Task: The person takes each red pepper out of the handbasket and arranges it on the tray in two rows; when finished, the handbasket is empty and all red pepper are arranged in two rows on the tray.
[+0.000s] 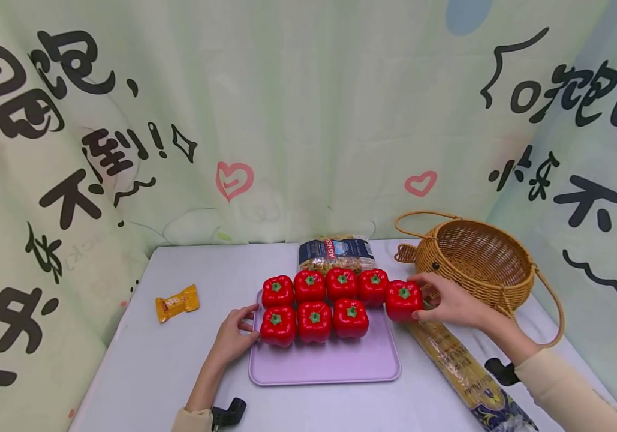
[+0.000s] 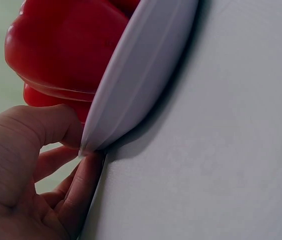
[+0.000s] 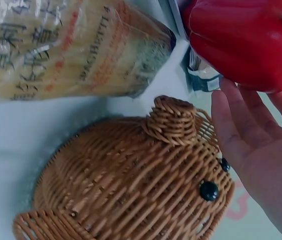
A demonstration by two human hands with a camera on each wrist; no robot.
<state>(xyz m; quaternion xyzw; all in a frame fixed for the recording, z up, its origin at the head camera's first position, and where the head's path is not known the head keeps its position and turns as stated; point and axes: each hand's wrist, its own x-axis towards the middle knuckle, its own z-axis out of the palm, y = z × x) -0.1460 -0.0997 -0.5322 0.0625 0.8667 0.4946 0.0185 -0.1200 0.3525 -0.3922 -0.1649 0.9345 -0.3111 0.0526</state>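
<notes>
A lilac tray (image 1: 330, 367) bears two rows of glossy red bell peppers (image 1: 314, 321) with green stems. My left hand (image 1: 234, 336) pinches the tray's left rim, thumb on the upper side and fingers below, as the left wrist view shows (image 2: 46, 160). At the tray's right edge, my right hand (image 1: 451, 300) grips one bell pepper (image 1: 403, 301) by its right side. That same bell pepper (image 3: 245, 45) fills the upper right of the right wrist view, with fingers against its underside.
A wicker basket (image 1: 475, 258) with an animal face stands right of the tray. A long spaghetti pack (image 1: 459, 366) lies slanting beside the tray, partly under my right hand. Behind the bell peppers is a pasta bag (image 1: 336, 252). An orange-yellow wrapped snack (image 1: 177, 303) lies at left.
</notes>
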